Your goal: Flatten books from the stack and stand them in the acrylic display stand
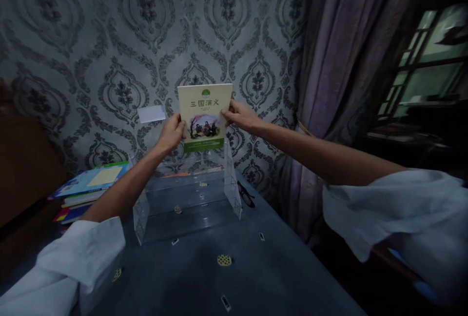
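A pale book with green lettering, a painted scene of figures and a green band along the bottom is held up before the wall. Its cover faces me, nearly upright. My left hand grips its left edge, and my right hand pinches the right edge, thumb on the front. Below the book stands a clear plastic rack with transparent side panels on the table. The book's lower edge overlaps the rack's back in view; whether they touch I cannot tell.
Several stacked books lie left of the rack. Dark-framed glasses rest by its right side. The dark blue tablecloth has small printed shapes. A white card is on the patterned wall, and a purple curtain hangs at right.
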Motion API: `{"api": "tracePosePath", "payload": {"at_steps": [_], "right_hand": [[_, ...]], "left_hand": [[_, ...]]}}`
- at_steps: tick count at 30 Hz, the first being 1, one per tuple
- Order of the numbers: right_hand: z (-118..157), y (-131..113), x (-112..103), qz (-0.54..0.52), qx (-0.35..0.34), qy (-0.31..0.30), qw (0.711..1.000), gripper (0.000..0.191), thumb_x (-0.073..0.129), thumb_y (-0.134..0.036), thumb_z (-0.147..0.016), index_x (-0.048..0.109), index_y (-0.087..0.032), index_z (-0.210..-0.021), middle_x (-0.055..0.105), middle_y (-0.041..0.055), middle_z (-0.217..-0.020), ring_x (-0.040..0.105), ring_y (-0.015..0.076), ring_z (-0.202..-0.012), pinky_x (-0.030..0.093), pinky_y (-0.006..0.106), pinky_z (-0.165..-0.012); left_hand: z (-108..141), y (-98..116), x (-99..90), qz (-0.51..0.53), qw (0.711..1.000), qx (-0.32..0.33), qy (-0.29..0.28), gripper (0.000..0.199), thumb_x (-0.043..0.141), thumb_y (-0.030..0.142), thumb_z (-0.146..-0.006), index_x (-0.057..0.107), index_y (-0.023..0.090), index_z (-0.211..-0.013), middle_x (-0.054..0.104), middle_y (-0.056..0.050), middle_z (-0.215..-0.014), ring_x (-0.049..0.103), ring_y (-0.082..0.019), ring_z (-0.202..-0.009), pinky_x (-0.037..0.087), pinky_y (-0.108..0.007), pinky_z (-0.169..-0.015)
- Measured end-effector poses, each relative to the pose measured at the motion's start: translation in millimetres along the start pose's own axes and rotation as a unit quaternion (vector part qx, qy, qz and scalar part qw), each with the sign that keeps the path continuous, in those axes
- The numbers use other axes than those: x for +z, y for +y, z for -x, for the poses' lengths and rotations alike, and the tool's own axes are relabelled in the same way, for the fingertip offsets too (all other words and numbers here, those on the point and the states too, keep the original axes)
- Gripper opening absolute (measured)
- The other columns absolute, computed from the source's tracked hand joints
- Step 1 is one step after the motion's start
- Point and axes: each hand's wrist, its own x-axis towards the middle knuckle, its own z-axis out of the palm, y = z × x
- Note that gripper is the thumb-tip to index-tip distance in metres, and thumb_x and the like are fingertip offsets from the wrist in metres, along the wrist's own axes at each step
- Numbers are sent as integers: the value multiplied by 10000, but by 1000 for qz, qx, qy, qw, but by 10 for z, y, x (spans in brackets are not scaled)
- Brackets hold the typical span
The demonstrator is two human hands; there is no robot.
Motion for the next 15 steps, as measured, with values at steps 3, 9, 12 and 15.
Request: {"api": "tracePosePath", "payload": {"at_steps": [3, 9, 12, 15], "right_hand": [[-142, 139, 36, 42, 35, 43, 998, 132, 558, -207, -869, 575, -180, -997, 641, 30, -817, 624, 173, -700, 635, 312, -583], [-229, 359, 109, 58, 62, 56, 995, 97, 526, -224, -857, 581, -172, -918, 621, 37, -740, 595, 190, -631, 615, 374, -583], [-166, 459, 144, 53, 64, 54, 995, 118, 498, -276, -886, 576, -188, -877, 635, 51, -787, 615, 213, -727, 614, 375, -635], [-85, 556, 178, 45, 60, 50, 996, 197, 464, -344, -920, 560, -205, -817, 644, 59, -836, 619, 228, -816, 610, 389, -713]], "left_hand": [[-142, -77, 67, 21, 997, -66, -15, 45, 516, 181, -853, 550, 165, -877, 570, -13, -824, 571, -123, -646, 542, -215, -560], [-224, -197, 184, 28, 992, -118, -38, 57, 530, 177, -829, 563, 154, -870, 573, 9, -727, 543, -104, -588, 549, -226, -584], [-178, -221, 190, 31, 989, -134, -59, 91, 526, 180, -838, 590, 144, -892, 585, 2, -717, 555, -111, -594, 551, -239, -598], [-135, -231, 175, 28, 987, -139, -80, 129, 525, 220, -870, 616, 152, -932, 601, -5, -710, 580, -131, -612, 548, -256, -627]]}}
